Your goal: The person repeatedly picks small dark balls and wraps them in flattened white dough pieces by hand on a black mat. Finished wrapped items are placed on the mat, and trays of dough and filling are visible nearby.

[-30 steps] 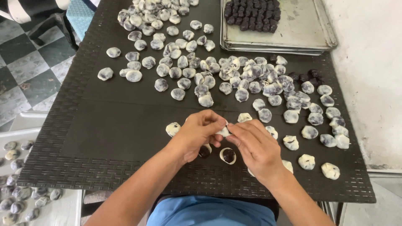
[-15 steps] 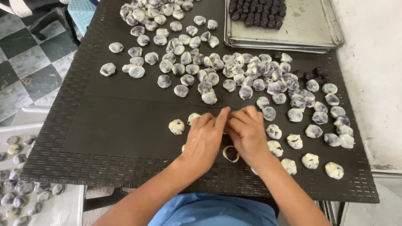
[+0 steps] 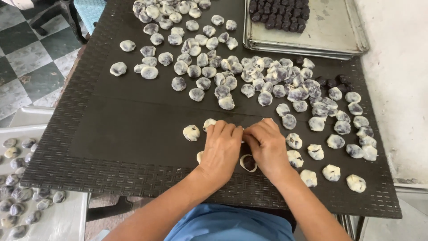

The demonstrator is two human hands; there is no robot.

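**Hands close over one dough piece**

My left hand [image 3: 221, 149] and right hand [image 3: 267, 145] have drawn together since a moment ago, fingertips pinching a dough piece near the tabletop's [image 3: 125, 134] front edge; an open filled disc [image 3: 248, 163] lies beneath them

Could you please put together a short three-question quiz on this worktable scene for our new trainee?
1. True or false: the left hand and right hand meet fingertip to fingertip over the black table.
2. Where do the dark balls sit? A. metal tray B. floor C. bowl
3. What lies open between the wrists, showing dark filling?

Key: 1 true; 2 A; 3 an unsealed dough round.
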